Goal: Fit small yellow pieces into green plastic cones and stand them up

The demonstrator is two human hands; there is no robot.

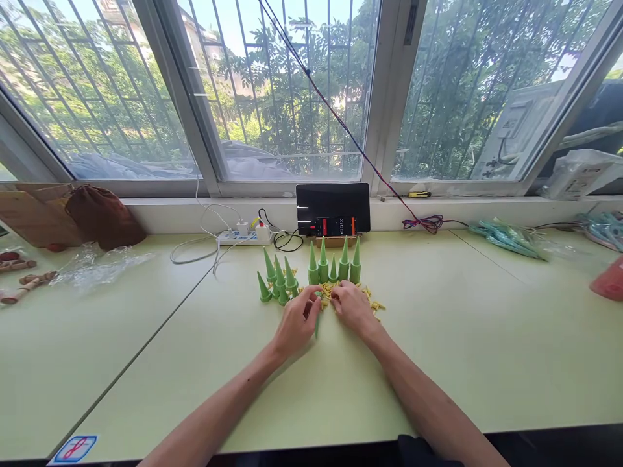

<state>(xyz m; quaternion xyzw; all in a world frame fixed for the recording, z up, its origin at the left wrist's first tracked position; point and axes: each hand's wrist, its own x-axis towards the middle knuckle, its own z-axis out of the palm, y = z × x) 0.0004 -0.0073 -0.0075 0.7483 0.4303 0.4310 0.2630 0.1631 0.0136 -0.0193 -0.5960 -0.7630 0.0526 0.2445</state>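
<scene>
Several green cones (333, 263) stand upright in two groups on the pale green table (438, 363), with small yellow pieces (372, 303) scattered in front of them. My left hand (296, 321) is closed around a green cone (317, 324) that points down toward me. My right hand (353, 306) is curled over the yellow pieces, fingertips pinched beside the left hand; what it pinches is too small to make out.
A black phone on a stand (333, 209) leans at the window sill behind the cones. A white power strip (243, 235) with cables lies to its left, a brown pouch (103, 217) and clear plastic farther left, teal bundles (509, 237) at right.
</scene>
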